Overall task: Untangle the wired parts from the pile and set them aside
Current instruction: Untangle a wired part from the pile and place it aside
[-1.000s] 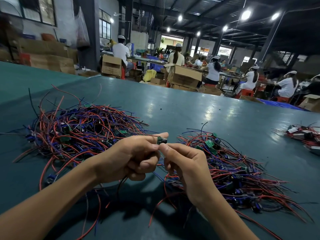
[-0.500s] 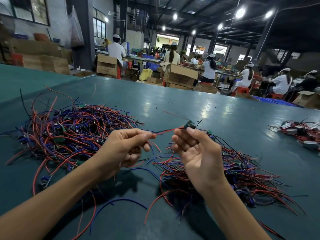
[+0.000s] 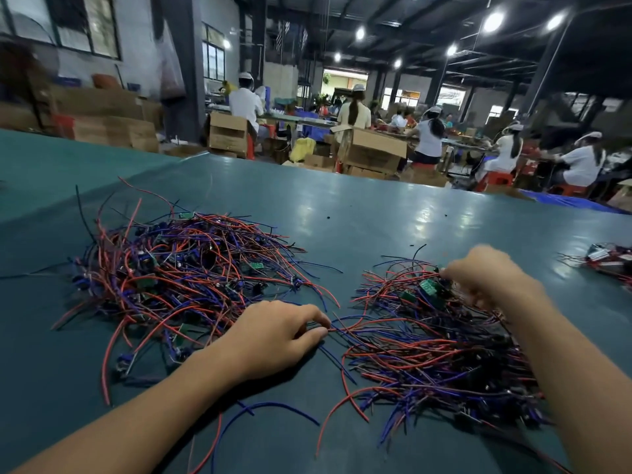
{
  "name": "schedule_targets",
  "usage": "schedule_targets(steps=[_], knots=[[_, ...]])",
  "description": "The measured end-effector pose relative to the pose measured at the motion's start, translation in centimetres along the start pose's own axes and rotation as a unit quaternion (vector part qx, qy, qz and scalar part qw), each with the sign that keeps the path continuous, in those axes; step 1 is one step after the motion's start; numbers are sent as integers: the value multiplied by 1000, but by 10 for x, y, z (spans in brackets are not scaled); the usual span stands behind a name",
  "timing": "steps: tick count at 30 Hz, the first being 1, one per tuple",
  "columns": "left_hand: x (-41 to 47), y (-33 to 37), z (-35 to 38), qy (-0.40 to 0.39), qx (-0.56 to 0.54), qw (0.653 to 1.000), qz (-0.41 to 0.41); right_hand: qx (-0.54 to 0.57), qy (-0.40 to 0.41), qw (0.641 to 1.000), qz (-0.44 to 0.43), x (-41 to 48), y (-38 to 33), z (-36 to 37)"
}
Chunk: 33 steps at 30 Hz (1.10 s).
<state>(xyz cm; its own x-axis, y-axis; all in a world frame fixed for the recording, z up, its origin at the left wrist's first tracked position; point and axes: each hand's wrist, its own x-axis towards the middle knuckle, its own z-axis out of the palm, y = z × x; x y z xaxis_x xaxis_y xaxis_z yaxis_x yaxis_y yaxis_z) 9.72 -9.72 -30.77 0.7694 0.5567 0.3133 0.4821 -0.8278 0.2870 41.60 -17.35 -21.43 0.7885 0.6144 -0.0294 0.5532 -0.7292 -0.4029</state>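
Two heaps of red, blue and black wires with small green boards lie on the teal table [image 3: 359, 206]. The larger heap [image 3: 178, 275] is at the left, the other heap [image 3: 437, 350] at the right. My left hand [image 3: 273, 333] rests low between them and pinches the ends of some wires at its fingertips. My right hand [image 3: 485, 275] is blurred, fingers curled down into the far top of the right heap beside a green board [image 3: 427, 287]. What it grips is hidden.
A third small pile of parts [image 3: 608, 258] sits at the table's right edge. Loose red and blue wires [image 3: 273, 408] trail toward me. Beyond the far edge are cardboard boxes [image 3: 372, 152] and seated workers.
Both hands dropped from mid-air to the table. The right hand moved right and away onto the right heap with the part it held. The left hand lowered and kept pinching wires.
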Motion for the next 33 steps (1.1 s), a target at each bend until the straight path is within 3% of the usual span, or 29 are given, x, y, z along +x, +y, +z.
schedule_targets(steps=[2, 4, 5, 7, 9, 12, 16, 23, 30, 33], knots=[[1, 1, 1, 2, 11, 1000, -1, -46, 95, 992, -66, -8, -30, -8], [2, 0, 2, 5, 14, 1000, -1, -28, 155, 970, -184, -23, -75, 0], [1, 0, 2, 6, 18, 1000, 2, -5, 140, 957, -253, -32, -99, 8], [1, 0, 2, 7, 29, 999, 11, 15, 34, 931, -363, -51, -139, 34], [0, -1, 2, 6, 29, 999, 21, -49, -66, 911, -405, -59, -159, 69], [-1, -2, 1, 8, 7, 1000, 20, -143, -109, 910, -375, -54, -156, 113], [1, -2, 1, 3, 23, 1000, 15, -130, -72, 910, -387, -46, -146, 114], [2, -1, 0, -4, 39, 999, -6, -28, -88, 919, -383, -50, -142, 113], [2, -2, 1, -19, 41, 999, -12, 32, -29, 954, -297, -61, -155, 132], [1, -3, 1, -7, 20, 1000, -9, 133, -18, 958, -255, -57, -165, 103]])
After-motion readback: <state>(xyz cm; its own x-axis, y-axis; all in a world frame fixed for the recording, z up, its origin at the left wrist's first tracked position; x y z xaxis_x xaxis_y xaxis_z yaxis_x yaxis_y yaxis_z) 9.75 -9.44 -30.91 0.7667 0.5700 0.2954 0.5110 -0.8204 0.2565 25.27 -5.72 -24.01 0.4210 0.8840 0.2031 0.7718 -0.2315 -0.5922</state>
